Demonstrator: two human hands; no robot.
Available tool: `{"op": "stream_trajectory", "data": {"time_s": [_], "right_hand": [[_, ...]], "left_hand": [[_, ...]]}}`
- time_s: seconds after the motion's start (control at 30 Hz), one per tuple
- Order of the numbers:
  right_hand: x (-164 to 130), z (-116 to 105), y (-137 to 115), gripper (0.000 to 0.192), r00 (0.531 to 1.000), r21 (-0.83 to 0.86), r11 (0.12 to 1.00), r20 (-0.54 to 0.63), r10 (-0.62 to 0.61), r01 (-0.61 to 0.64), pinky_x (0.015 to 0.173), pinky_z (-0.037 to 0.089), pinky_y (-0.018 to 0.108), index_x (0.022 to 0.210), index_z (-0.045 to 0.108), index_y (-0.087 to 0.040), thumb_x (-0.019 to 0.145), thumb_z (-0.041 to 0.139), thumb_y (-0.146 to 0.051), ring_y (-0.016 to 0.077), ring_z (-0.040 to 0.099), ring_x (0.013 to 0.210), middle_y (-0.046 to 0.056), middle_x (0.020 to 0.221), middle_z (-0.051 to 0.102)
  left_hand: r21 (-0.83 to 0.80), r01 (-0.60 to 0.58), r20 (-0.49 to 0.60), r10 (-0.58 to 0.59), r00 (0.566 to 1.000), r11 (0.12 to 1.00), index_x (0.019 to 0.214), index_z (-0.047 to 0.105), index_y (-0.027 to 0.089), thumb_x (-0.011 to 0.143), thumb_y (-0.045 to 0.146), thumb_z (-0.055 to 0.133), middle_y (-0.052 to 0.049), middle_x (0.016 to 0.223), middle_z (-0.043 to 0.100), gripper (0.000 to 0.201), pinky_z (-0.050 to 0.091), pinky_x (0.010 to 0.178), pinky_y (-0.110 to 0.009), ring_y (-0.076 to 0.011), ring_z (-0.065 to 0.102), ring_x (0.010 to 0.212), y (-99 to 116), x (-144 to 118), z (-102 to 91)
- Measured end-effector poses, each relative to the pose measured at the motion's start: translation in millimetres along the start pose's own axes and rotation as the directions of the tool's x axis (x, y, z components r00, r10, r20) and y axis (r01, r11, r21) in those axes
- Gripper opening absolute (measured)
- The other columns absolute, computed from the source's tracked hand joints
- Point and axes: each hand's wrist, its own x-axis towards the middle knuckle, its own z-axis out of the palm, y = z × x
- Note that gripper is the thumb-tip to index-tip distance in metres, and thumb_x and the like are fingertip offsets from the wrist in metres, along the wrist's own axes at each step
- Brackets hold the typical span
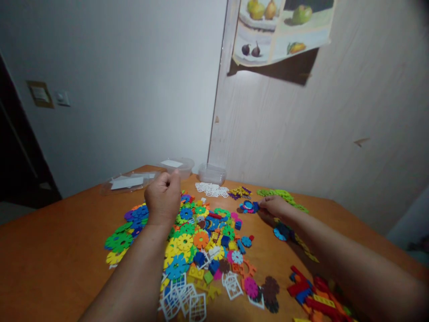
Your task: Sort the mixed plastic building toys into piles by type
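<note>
Orange-brown tabletop (pixel 60 250) fills the lower half of our view, pushed up against a pale wall and a wood-grain panel with a fruit poster (pixel 281 29) curling off it. Our left hand (pixel 163 197) hangs curled into a loose fist over the far edge of the big pile of gear-shaped discs (pixel 187 241); we cannot tell whether anything sits inside the fist. Our right hand (pixel 274 205) reaches across, fingers closed narrow, pinching the right edge of a small blue and pink disc cluster (pixel 248 206). That cluster lies flat on the table just beyond the pile, its long axis running left to right, the free end pointing toward the left hand. Under the right forearm we catch a blue disc (pixel 279 232), and behind the hand a streak of green pieces (pixel 281 196). White lattice pieces (pixel 212 189) sit near two clear plastic tubs (pixel 212 173) by the wall. Red bricks (pixel 310 290) crowd the near right corner.
</note>
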Motion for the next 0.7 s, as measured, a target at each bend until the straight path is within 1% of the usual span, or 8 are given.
{"op": "stream_trajectory", "data": {"time_s": [0.1, 0.17, 0.27, 0.33, 0.47, 0.57, 0.6, 0.7], "right_hand": [[15, -1, 7, 0.032, 0.998, 0.001, 0.998, 0.001, 0.057, -0.057, 0.041, 0.020, 0.023, 0.054, 0.048, -0.020, 0.078, 0.066, -0.031, 0.0077, 0.032, 0.039, -0.002, 0.039, 0.042], [21, 0, 13, 0.030, 0.997, 0.006, 0.997, 0.005, 0.073, -0.073, 0.042, 0.021, 0.022, 0.053, 0.049, -0.019, 0.077, 0.065, -0.028, 0.0077, 0.033, 0.039, -0.002, 0.039, 0.044], [24, 0, 17, 0.025, 0.997, 0.023, 0.997, -0.004, 0.072, -0.072, 0.044, 0.025, 0.021, 0.055, 0.051, -0.019, 0.074, 0.067, -0.025, 0.0085, 0.038, 0.042, -0.002, 0.041, 0.046], [19, 0, 14, 0.025, 0.998, 0.037, 0.998, -0.009, 0.057, -0.056, 0.045, 0.026, 0.021, 0.056, 0.050, -0.020, 0.073, 0.067, -0.025, 0.0085, 0.038, 0.043, -0.003, 0.042, 0.046], [-11, 4, 1, 0.018, 0.999, 0.066, 0.998, 0.037, -0.013, 0.011, 0.047, 0.029, 0.021, 0.065, 0.053, -0.020, 0.075, 0.066, -0.028, 0.0083, 0.040, 0.045, -0.005, 0.049, 0.047], [-45, 14, -8, 0.017, 0.986, 0.076, 0.995, 0.145, -0.079, 0.069, 0.051, 0.035, 0.021, 0.075, 0.059, -0.019, 0.075, 0.069, -0.032, 0.0095, 0.047, 0.053, -0.003, 0.060, 0.055], [-56, 18, -10, 0.019, 0.972, 0.067, 0.993, 0.205, -0.112, 0.100, 0.053, 0.036, 0.022, 0.077, 0.060, -0.018, 0.075, 0.070, -0.034, 0.0101, 0.049, 0.057, -0.002, 0.064, 0.058], [-80, 28, -14, 0.021, 0.896, -0.031, 0.967, 0.386, -0.221, 0.252, 0.059, 0.038, 0.022, 0.087, 0.063, -0.018, 0.078, 0.070, -0.036, 0.0109, 0.051, 0.065, -0.001, 0.074, 0.061]], "left_hand": [[0.005, -0.014, -0.001, 0.014, 1.000, 1.000, 0.052, 0.041, 0.021, 0.090, 0.040, 0.057, 0.005, 0.052, 0.037, 0.045, 0.030, 0.057, -0.028, -0.0121, 0.038, 0.054, 1, 0, -0.7], [0.011, -0.017, 0.000, 0.017, 1.000, 1.000, 0.053, 0.041, 0.021, 0.090, 0.041, 0.057, 0.004, 0.052, 0.038, 0.045, 0.030, 0.057, -0.027, -0.0122, 0.039, 0.055, 0, 0, -0.6], [0.021, -0.010, 0.002, 0.010, 1.000, 1.000, 0.053, 0.043, 0.021, 0.090, 0.042, 0.057, 0.004, 0.052, 0.040, 0.045, 0.031, 0.057, -0.027, -0.0124, 0.040, 0.055, -3, 1, 0.1], [0.019, -0.007, 0.006, 0.007, 1.000, 1.000, 0.054, 0.043, 0.021, 0.091, 0.042, 0.057, 0.004, 0.052, 0.041, 0.045, 0.032, 0.057, -0.027, -0.0125, 0.041, 0.055, -4, 1, 0.8], [0.008, -0.010, 0.003, 0.010, 1.000, 1.000, 0.053, 0.041, 0.022, 0.090, 0.041, 0.057, 0.004, 0.051, 0.040, 0.044, 0.032, 0.057, -0.027, -0.0124, 0.040, 0.055, -2, 1, 1.0], [0.004, -0.008, 0.003, 0.008, 1.000, 1.000, 0.053, 0.041, 0.021, 0.089, 0.040, 0.057, 0.004, 0.051, 0.038, 0.043, 0.031, 0.057, -0.027, -0.0124, 0.039, 0.055, 3, 0, 0.1], [0.006, -0.011, 0.005, 0.011, 1.000, 1.000, 0.053, 0.042, 0.021, 0.089, 0.040, 0.057, 0.004, 0.051, 0.038, 0.043, 0.031, 0.057, -0.027, -0.0124, 0.039, 0.055, 4, 0, -0.3], [0.010, -0.020, 0.003, 0.020, 1.000, 1.000, 0.053, 0.040, 0.021, 0.090, 0.040, 0.056, 0.004, 0.052, 0.036, 0.044, 0.029, 0.057, -0.027, -0.0121, 0.036, 0.055, 5, -1, -0.8]]}}
